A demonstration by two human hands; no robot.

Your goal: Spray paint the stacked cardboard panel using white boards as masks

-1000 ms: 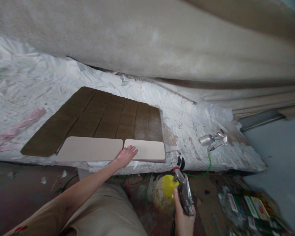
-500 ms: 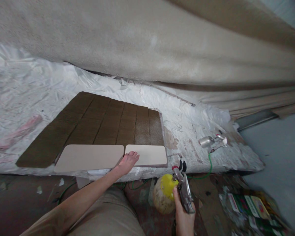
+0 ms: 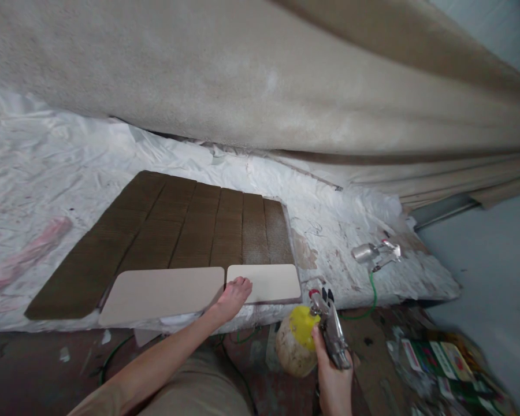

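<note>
My left hand (image 3: 234, 296) has its fingers bent over the near left corner of a small white panel (image 3: 273, 282) with rounded corners. A longer pale panel (image 3: 162, 292) lies just left of it. Both sit along the front of brown, grooved panels (image 3: 195, 222) laid side by side. My right hand (image 3: 334, 378) is wrapped round the handle of a metal spray gun (image 3: 335, 338), low at the front. A round, stained whitish container (image 3: 297, 346) with a yellow top appears against the gun; whether the two are joined I cannot tell.
White plastic sheeting (image 3: 47, 167) covers the work surface. A second spray gun (image 3: 375, 252) with a metal cup lies at the right, a green hose (image 3: 372, 294) running from it. Beige cloth (image 3: 225, 75) hangs behind. Coloured packages (image 3: 450, 364) lie on the floor at the lower right.
The view has shifted slightly, and the panels now appear lower. Both hands appear a little further right. My left hand stays at the same corner, and my right hand keeps hold of the spray gun.
</note>
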